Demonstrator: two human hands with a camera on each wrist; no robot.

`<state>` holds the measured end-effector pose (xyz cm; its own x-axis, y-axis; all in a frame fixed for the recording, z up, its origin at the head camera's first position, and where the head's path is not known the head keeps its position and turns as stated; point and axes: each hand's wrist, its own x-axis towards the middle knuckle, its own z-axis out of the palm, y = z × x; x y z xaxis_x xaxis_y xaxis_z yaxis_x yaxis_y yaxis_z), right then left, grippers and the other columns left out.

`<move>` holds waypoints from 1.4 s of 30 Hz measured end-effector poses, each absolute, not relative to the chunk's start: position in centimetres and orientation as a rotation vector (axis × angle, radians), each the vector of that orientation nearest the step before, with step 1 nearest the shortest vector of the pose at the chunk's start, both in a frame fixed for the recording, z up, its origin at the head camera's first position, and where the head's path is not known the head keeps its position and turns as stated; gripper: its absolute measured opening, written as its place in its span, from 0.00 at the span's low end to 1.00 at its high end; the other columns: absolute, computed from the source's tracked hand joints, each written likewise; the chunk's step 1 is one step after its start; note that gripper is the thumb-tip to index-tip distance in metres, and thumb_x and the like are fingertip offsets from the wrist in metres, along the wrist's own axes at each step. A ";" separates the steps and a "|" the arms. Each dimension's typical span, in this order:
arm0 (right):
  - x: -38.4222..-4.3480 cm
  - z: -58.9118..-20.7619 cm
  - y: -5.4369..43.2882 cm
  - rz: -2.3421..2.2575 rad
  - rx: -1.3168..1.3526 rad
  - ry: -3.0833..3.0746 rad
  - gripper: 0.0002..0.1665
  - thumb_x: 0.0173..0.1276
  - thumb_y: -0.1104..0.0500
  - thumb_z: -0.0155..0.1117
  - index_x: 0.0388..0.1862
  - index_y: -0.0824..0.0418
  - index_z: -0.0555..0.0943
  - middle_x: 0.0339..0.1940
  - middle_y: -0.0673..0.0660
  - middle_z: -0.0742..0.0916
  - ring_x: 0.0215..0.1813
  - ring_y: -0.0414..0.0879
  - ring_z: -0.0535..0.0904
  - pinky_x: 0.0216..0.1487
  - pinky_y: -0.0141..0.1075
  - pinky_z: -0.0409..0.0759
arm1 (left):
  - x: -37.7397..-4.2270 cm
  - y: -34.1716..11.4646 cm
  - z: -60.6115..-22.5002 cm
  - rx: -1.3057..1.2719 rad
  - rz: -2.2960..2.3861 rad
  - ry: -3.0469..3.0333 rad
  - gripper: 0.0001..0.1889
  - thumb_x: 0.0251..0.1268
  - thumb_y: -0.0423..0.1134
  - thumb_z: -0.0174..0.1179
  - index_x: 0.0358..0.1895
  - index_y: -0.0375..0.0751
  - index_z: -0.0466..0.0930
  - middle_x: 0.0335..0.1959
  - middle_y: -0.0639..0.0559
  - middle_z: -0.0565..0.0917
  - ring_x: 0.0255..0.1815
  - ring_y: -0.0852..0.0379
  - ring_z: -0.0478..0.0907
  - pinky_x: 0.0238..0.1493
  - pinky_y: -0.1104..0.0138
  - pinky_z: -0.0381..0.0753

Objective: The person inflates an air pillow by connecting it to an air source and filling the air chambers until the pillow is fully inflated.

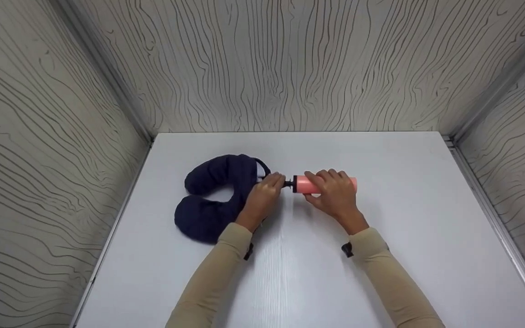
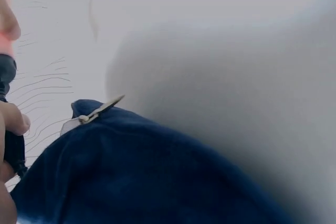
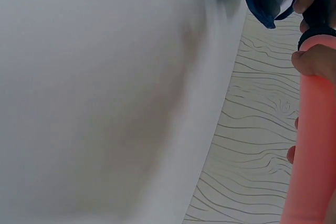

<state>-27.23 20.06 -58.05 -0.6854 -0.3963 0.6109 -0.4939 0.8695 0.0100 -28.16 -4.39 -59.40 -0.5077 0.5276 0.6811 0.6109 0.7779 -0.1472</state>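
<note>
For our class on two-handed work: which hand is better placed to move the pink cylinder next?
Probably the right hand: it grips the pink cylinder, while the left hand holds the black part beside the navy pillow.

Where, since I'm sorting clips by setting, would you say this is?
Probably a small enclosed work booth, perhaps one set up for recording: wood-patterned panels stand on three sides of a white table, and grey posts run up the corners.
</note>
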 end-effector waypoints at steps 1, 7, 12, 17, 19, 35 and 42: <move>-27.3 -58.1 19.9 0.202 0.646 -2.414 0.35 0.56 0.44 0.85 0.62 0.50 0.86 0.43 0.57 0.93 0.44 0.58 0.89 0.46 0.54 0.90 | -28.2 -4.4 -59.4 -0.841 -0.145 -2.218 0.14 0.63 0.24 0.69 0.51 0.35 0.88 0.48 0.46 0.91 0.52 0.51 0.90 0.56 0.67 0.91; -27.5 -58.0 19.9 0.193 0.657 -2.426 0.35 0.56 0.44 0.85 0.63 0.50 0.86 0.44 0.58 0.93 0.45 0.59 0.89 0.47 0.54 0.90 | -28.3 -4.3 -59.3 -0.837 -0.165 -2.221 0.14 0.62 0.24 0.70 0.51 0.35 0.88 0.48 0.47 0.91 0.52 0.52 0.90 0.54 0.68 0.91; -27.4 -57.7 20.5 0.201 0.658 -2.433 0.35 0.55 0.44 0.86 0.61 0.50 0.87 0.43 0.58 0.93 0.44 0.59 0.90 0.46 0.54 0.91 | -28.4 -4.5 -59.3 -0.837 -0.207 -2.215 0.13 0.64 0.24 0.70 0.51 0.35 0.87 0.48 0.46 0.90 0.52 0.52 0.90 0.52 0.68 0.91; -27.2 -57.5 21.6 0.230 0.642 -2.429 0.36 0.53 0.45 0.88 0.61 0.50 0.87 0.43 0.58 0.93 0.44 0.59 0.90 0.47 0.56 0.91 | -28.5 -5.1 -59.3 -0.841 -0.239 -2.221 0.13 0.64 0.24 0.70 0.51 0.34 0.87 0.48 0.46 0.91 0.52 0.51 0.90 0.55 0.66 0.91; -27.2 -57.5 22.2 0.240 0.638 -2.421 0.36 0.53 0.45 0.88 0.61 0.50 0.87 0.43 0.58 0.93 0.44 0.59 0.90 0.47 0.56 0.91 | -28.7 -5.3 -59.2 -0.841 -0.244 -2.221 0.13 0.64 0.23 0.69 0.51 0.34 0.87 0.48 0.45 0.91 0.52 0.51 0.90 0.57 0.66 0.90; -27.0 -57.3 26.1 0.298 0.549 -2.410 0.37 0.48 0.49 0.90 0.60 0.50 0.88 0.44 0.59 0.93 0.45 0.60 0.88 0.50 0.58 0.88 | -28.8 -6.6 -59.0 -0.809 -0.286 -2.241 0.10 0.67 0.25 0.69 0.50 0.34 0.88 0.48 0.44 0.91 0.52 0.50 0.91 0.58 0.65 0.90; -26.8 -58.1 23.5 0.285 0.610 -2.415 0.37 0.50 0.48 0.89 0.61 0.50 0.87 0.44 0.57 0.93 0.45 0.59 0.88 0.47 0.56 0.88 | -28.2 -5.4 -59.4 -0.829 -0.183 -2.256 0.13 0.65 0.27 0.70 0.51 0.34 0.87 0.49 0.45 0.91 0.54 0.51 0.90 0.59 0.66 0.90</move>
